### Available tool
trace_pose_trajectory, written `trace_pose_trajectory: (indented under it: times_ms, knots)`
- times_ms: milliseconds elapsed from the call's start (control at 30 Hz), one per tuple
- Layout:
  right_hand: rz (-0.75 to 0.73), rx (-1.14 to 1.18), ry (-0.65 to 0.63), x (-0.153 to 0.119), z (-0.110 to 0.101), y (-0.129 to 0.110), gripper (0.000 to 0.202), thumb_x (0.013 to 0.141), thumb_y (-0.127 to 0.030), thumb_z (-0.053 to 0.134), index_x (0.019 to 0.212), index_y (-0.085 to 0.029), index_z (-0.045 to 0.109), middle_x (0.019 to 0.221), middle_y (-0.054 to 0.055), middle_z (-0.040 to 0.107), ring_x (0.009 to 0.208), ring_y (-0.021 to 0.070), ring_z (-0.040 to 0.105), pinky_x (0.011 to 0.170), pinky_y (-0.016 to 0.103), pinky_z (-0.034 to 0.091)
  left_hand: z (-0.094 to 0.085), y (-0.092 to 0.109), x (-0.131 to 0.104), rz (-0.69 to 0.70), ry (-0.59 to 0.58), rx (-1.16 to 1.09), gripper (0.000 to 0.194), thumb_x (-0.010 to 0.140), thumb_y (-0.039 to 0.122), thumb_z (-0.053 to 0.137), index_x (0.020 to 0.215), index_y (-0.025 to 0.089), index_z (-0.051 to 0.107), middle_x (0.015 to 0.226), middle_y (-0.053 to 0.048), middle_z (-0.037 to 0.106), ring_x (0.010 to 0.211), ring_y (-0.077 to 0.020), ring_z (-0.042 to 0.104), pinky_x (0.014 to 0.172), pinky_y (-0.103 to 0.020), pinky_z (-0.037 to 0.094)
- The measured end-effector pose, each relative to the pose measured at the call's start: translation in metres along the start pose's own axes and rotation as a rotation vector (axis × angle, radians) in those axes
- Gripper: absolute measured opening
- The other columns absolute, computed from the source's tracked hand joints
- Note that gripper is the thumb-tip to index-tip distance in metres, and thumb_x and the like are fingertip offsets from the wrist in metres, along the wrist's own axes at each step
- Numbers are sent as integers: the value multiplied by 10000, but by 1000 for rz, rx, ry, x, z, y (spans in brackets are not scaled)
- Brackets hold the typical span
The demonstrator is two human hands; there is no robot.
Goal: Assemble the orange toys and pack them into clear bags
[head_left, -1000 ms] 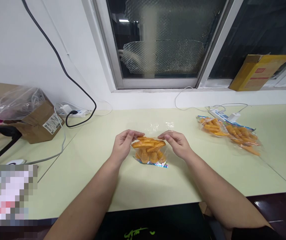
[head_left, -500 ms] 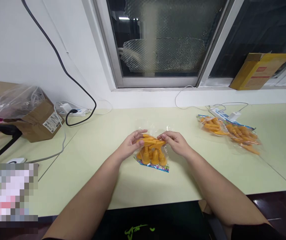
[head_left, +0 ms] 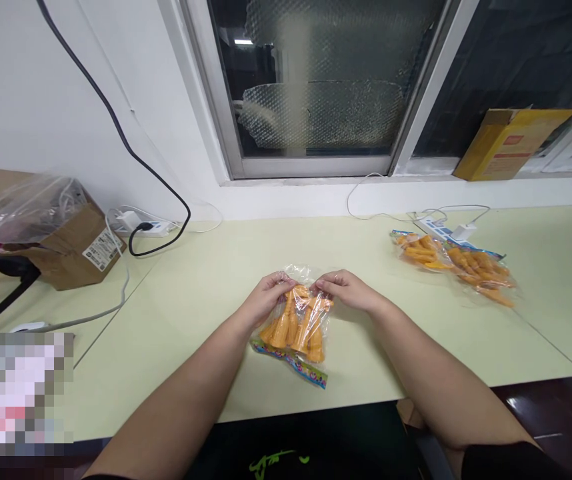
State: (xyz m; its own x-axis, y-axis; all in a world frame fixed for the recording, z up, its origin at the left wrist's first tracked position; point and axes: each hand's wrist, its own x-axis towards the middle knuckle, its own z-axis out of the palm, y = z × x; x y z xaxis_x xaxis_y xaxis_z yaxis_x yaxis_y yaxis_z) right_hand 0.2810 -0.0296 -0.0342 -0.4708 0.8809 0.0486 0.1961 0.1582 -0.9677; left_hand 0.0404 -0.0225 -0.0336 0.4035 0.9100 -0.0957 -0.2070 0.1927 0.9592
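Between my hands is a clear plastic bag (head_left: pixel 293 323) holding several orange plastic pieces with flared, cone-like ends; their exact kind is unclear. Its colourful printed header strip (head_left: pixel 291 363) points down toward me. My left hand (head_left: pixel 267 298) pinches the bag's upper left part, thumb over the plastic. My right hand (head_left: pixel 345 291) pinches the upper right part with thumb and fingers. Crinkled clear film stands up between the two hands.
Two similar bags of orange pieces (head_left: pixel 481 270) lie at the right of the table, beside a white power strip (head_left: pixel 436 229). At left stand an opened cardboard box (head_left: pixel 73 250), a black cable (head_left: pixel 166 177) and another power strip (head_left: pixel 159 229). A yellow carton (head_left: pixel 513 147) leans against the window.
The bag has come nearer to me and tilted, its pieces now hanging lengthwise toward the header strip. My left hand has closed from loosely spread fingers into a pinch.
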Motion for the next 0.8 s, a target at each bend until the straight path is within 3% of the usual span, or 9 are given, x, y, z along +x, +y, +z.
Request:
trace_pose_trajectory:
  times_ms: [167, 367, 567, 800]
  knots:
    - [31, 25, -3, 0, -1, 1, 461, 920, -567, 606, 976, -139, 769, 879, 72, 763, 742, 163, 662, 684, 268, 498, 1, 2, 1, -33, 40, -19, 253, 707, 323, 828, 735, 160, 637, 779, -18, 707, 743, -149, 650, 705, -252, 488]
    - [38, 0, -15, 0, -1, -1, 463, 936, -566, 579, 984, -145, 763, 890, 73, 765, 760, 168, 669, 689, 269, 498, -1, -2, 4, -19, 51, -39, 234, 682, 315, 834, 734, 156, 670, 845, -47, 734, 813, -178, 668, 772, -285, 504]
    - [76, -23, -81, -1, 1, -2, 554, 950, -630, 510, 968, -141, 770, 854, 67, 766, 713, 165, 662, 670, 273, 507, 1, -8, 6, -36, 64, 57, 405, 820, 551, 711, 786, 148, 706, 748, -50, 710, 668, -165, 634, 685, -291, 498]
    - [174, 83, 69, 3, -7, 3, 660, 866, -742, 537, 904, -122, 758, 790, 92, 758, 646, 174, 680, 615, 289, 550, -8, -8, 16, 70, 217, -7, 403, 785, 545, 749, 792, 145, 696, 823, -67, 738, 726, -165, 663, 689, -266, 502]
